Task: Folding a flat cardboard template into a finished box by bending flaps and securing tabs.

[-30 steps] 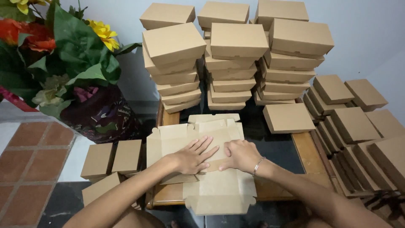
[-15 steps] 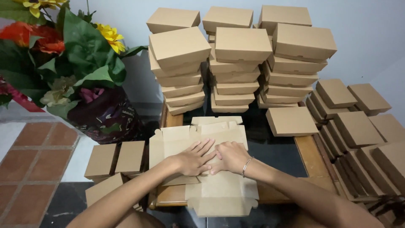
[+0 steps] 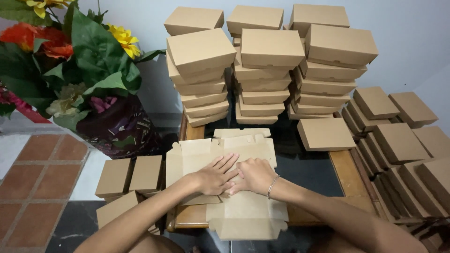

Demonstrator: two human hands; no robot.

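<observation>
Unfolded kraft cardboard box blank (image 3: 243, 213) lies flat on wooden table (image 3: 349, 175), near edge overhanging. Left hand (image 3: 213, 175) open, palm down, fingers spread on blank's middle. Right hand (image 3: 255, 174) beside it, touching, fingers curled, pressing down on blank; bracelet (image 3: 272, 186) at wrist. Left: three small closed boxes (image 3: 129, 177). Beyond: single box (image 3: 326, 134), then tall stacks of closed boxes (image 3: 269, 65); flower arrangement (image 3: 70, 70) far left.

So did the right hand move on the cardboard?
Yes. The right hand slid a little left, away from the single closed box on the table, closer to the left hand on the flat cardboard.
</observation>
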